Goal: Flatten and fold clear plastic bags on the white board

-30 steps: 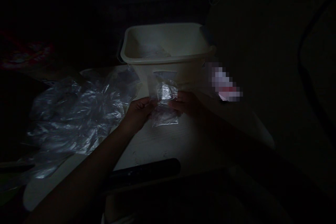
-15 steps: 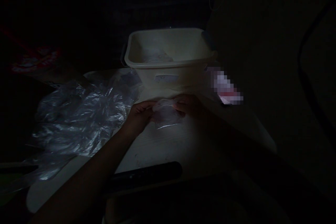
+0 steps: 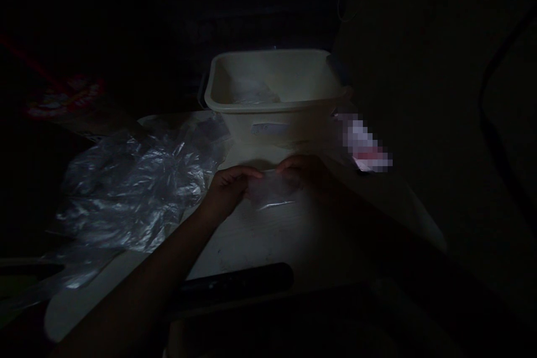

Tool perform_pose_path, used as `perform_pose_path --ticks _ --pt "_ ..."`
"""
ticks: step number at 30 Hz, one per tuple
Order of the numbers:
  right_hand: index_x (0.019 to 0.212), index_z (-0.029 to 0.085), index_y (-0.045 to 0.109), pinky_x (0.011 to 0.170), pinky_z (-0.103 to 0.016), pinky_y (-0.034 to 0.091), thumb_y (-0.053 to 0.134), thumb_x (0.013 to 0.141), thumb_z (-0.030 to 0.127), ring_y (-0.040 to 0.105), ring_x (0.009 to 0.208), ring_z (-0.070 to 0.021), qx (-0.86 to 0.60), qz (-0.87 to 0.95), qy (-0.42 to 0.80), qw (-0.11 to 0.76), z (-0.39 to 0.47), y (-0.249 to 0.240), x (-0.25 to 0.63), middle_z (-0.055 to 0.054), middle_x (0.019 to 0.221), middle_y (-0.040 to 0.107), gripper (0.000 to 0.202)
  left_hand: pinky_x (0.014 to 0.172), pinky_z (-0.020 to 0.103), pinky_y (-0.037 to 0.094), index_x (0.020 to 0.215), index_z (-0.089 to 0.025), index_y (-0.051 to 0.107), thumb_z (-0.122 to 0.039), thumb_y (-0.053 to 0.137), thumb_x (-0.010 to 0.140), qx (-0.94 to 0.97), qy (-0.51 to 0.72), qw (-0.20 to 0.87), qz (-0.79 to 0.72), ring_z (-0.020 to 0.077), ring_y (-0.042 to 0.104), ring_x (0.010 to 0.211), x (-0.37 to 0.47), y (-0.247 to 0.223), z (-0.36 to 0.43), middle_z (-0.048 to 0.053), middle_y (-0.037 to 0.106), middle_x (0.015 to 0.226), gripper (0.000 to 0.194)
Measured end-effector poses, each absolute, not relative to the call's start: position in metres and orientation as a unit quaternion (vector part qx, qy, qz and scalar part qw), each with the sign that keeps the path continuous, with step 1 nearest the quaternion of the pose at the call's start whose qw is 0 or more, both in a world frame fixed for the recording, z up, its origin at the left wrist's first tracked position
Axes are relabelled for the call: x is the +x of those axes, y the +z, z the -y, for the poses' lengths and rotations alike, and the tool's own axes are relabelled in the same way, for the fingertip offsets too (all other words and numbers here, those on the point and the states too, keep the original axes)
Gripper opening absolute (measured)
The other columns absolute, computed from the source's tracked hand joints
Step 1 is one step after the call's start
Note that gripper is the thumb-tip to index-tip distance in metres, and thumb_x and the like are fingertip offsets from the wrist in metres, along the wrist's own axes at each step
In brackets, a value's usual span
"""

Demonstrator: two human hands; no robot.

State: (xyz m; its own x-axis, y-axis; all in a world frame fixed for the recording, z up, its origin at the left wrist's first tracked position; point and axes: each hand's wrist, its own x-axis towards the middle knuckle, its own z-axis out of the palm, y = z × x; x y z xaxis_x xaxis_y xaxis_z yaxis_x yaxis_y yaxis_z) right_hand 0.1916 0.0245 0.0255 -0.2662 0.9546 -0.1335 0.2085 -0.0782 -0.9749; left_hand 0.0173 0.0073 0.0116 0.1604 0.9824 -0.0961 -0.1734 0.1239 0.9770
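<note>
At the far left, a red patterned object (image 3: 65, 99) shows dimly beyond the tabletop (image 3: 247, 238), whose pale rounded corner emerges at the near left. A broad heap of crumpled clear plastic (image 3: 130, 190) covers the left part of the surface, spreading close to the left hand and leaving little room on that side. The left hand (image 3: 229, 190) pinches the left side of a small clear plastic bag (image 3: 272, 193) between thumb and fingers. The bag lies directly between the two hands, its glossy lower edge facing near, above the middle of the tabletop. Near of it, a pale stretch of surface reaches to a long dark bar-like shape (image 3: 251, 279) with a rounded right end, along the near edge. Far of the bag stands a cream tub (image 3: 237, 120), well apart from the fingertips, with translucent material (image 3: 254, 92) inside. The right hand (image 3: 310, 176), deep in shadow, grips the bag's right upper part, fingertips near those of the left. Farther right lies a pixelated pink-and-white item (image 3: 367, 148); the tabletop's right edge slants nearward beyond the right forearm.
</note>
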Motion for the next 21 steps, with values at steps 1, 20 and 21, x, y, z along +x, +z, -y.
perform_pose_path --ticks 1,20,21 --pt "0.062 0.016 0.059 0.036 -0.015 0.034 0.047 0.059 0.018 0.048 0.040 -0.0053 -0.502 0.567 0.553 0.348 -0.025 0.026 0.192 0.004 0.052 0.056 0.013 0.047 0.021 0.037 0.061 -0.018 0.064 -0.017 0.054 0.057 0.459 0.479 0.609 -0.434 0.0089 0.050 0.048 0.017 0.011 -0.008 -0.002 0.059 0.057 0.011" --pt "0.093 0.014 0.055 0.053 -0.020 0.041 0.049 0.065 0.016 0.052 0.054 -0.0091 -0.526 0.749 0.251 0.316 -0.021 0.012 0.192 0.000 0.067 0.058 0.029 0.086 0.033 0.036 0.112 -0.014 0.043 -0.022 0.038 0.077 0.825 0.294 0.096 -0.473 0.0174 0.043 0.104 0.021 0.011 -0.003 0.009 0.049 0.114 0.036" --pt "0.092 0.014 0.055 0.054 -0.020 0.042 0.048 0.065 0.015 0.052 0.056 -0.0096 -0.525 0.753 0.235 0.318 -0.021 0.011 0.192 0.000 0.069 0.058 0.028 0.089 0.034 0.033 0.116 -0.012 0.038 -0.022 0.036 0.079 0.842 0.268 0.084 -0.461 0.0174 0.039 0.109 0.022 0.009 -0.002 0.010 0.045 0.118 0.038"
